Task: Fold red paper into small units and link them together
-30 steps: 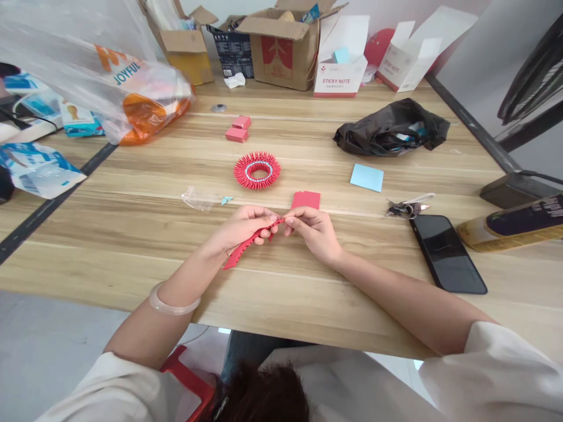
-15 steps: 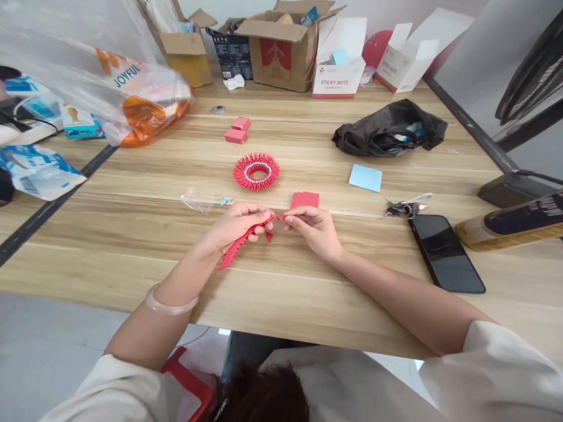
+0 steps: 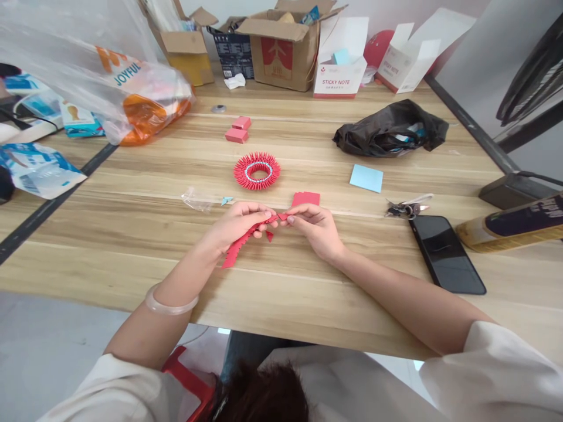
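Observation:
My left hand (image 3: 240, 225) is closed around a long chain of folded red paper pieces (image 3: 235, 251) that trails down and to the left over the wooden table (image 3: 132, 234). My right hand (image 3: 314, 228) pinches a small red folded piece (image 3: 282, 216) right at the chain's upper end. One loose red piece (image 3: 269, 235) lies on the table just below my fingers. A small stack of red paper (image 3: 305, 198) sits just beyond my right hand. Farther back lies a finished red ring of folded pieces with a pale blue inner edge (image 3: 257, 170).
A black phone (image 3: 446, 253), keys (image 3: 407, 207) and a blue sticky-note pad (image 3: 366, 178) lie to the right; a black plastic bag (image 3: 391, 135) behind them. Pink blocks (image 3: 237, 130), cardboard boxes (image 3: 281, 50) and a big clear bag (image 3: 109, 88) fill the back and left.
A small red piece has dropped onto the table below my fingers. My right hand has parted slightly from the chain's end, then closed back in.

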`<action>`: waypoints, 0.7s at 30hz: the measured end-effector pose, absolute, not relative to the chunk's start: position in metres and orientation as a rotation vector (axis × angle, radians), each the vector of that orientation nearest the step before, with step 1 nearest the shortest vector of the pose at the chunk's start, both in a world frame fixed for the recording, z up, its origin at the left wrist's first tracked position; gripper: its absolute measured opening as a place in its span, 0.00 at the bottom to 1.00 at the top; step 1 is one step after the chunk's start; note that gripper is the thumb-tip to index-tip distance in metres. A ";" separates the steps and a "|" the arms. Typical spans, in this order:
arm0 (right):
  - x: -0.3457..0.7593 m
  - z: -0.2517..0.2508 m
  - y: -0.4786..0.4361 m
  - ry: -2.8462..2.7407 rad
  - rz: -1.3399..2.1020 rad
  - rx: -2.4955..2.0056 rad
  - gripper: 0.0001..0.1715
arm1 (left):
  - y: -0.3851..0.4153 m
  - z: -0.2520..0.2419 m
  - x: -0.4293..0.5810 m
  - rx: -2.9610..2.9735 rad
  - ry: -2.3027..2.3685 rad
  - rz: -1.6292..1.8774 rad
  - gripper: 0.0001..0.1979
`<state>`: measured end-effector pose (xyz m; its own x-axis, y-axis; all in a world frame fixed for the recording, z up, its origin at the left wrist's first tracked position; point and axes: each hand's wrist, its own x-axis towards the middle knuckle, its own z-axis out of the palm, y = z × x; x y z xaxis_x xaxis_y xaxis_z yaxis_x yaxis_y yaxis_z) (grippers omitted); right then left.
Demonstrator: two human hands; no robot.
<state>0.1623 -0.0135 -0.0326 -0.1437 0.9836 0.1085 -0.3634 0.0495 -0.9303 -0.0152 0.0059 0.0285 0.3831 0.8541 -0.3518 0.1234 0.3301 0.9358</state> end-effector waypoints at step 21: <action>0.161 -0.031 -0.012 -1.044 1.419 -0.767 0.06 | 0.004 0.026 -0.014 1.305 1.109 0.780 0.09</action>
<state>0.1614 -0.0122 -0.0311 -0.1291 0.9850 0.1143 -0.4023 0.0533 -0.9140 -0.0140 0.0037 0.0257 0.3221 0.9284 -0.1855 0.1389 0.1475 0.9793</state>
